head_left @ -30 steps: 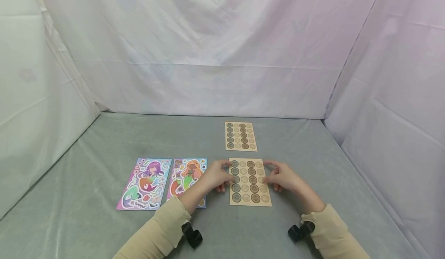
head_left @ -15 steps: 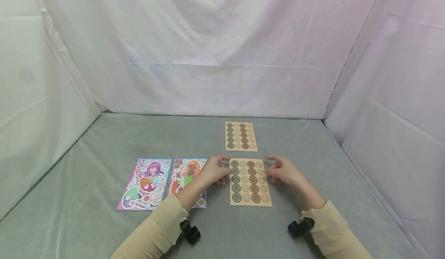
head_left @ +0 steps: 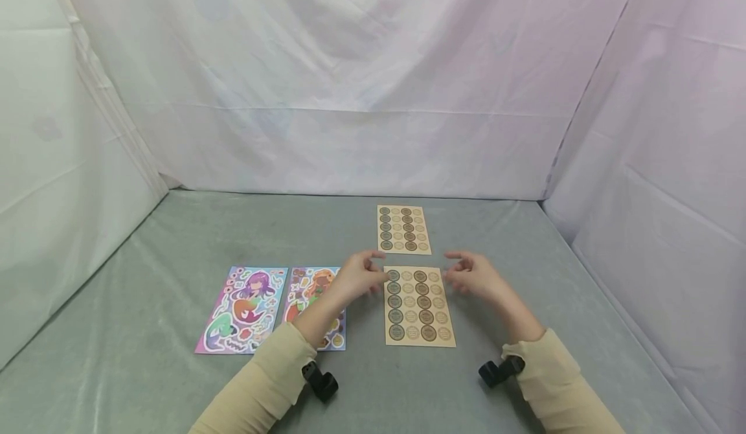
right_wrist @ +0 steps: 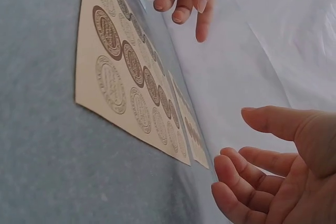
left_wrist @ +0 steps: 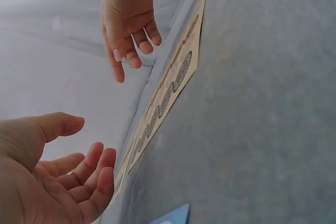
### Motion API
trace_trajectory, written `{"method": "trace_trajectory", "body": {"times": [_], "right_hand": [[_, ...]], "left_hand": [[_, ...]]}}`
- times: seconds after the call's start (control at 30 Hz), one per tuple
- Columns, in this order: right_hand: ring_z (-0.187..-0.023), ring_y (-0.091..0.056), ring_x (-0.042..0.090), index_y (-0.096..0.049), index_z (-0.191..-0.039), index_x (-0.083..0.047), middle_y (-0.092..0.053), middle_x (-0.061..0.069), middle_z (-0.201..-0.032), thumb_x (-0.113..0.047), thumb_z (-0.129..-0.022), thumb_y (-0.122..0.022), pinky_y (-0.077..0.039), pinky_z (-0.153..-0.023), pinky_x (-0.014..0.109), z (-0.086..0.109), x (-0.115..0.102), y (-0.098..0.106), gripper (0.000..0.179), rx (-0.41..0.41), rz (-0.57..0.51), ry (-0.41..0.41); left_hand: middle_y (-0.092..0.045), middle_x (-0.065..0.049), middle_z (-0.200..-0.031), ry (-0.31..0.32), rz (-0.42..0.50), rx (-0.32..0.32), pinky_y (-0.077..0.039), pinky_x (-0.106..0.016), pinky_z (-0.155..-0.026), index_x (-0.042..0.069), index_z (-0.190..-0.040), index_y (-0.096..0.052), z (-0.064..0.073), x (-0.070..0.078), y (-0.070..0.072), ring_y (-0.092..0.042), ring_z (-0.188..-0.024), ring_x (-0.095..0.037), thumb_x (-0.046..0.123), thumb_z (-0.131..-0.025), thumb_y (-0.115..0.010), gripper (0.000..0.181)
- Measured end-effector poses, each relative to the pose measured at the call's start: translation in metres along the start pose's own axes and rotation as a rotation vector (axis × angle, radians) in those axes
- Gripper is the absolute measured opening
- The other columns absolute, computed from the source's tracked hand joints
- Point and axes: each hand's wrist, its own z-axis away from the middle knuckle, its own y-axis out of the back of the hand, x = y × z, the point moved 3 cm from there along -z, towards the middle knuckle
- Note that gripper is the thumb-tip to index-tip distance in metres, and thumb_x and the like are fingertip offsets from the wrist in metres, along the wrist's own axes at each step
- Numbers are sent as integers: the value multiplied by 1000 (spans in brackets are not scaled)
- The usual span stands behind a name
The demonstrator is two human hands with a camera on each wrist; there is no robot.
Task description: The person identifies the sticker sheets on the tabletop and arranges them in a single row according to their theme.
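A tan sticker sheet with rows of round dark and pale stickers lies flat on the grey table. My left hand hovers by its upper left corner, fingers loosely bent and holding nothing. Opposite it, my right hand is raised beside the upper right corner, also empty. Both wrist views show relaxed fingers and a thumb apart from the paper. Farther back lies a second tan sticker sheet of the same pattern.
Two colourful mermaid sticker sheets lie side by side on the left: one with a purple-haired mermaid, the other with an orange-haired one, partly hidden by my left forearm. White cloth walls border the grey table.
Both hands have come off the near tan sheet's side edges and moved up and away from me. The sheets have stayed in place.
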Motion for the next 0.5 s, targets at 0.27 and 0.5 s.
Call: {"method": "trace_trajectory", "body": {"times": [0.27,0.5], "right_hand": [[-83,-60,24,-48,-136,3,-62,15,-103,-16,-91,-65,-51,-70,34,-2,-7,4,52,35,7,22],[-101,-56,28,-47,-137,2,-57,22,-119,-17,-93,-63,-51,-83,42,-4,-14,6,51,61,-17,26]], "left_hand": [[-62,-4,-88,-3,-28,87,-50,-28,-61,5,-134,-53,-2,7,8,-61,-76,-21,13,-84,-70,54],[-62,-3,-95,-31,-5,130,-52,-32,-71,8,-132,-56,-8,10,12,-61,-84,-18,13,-84,-71,51]]}}
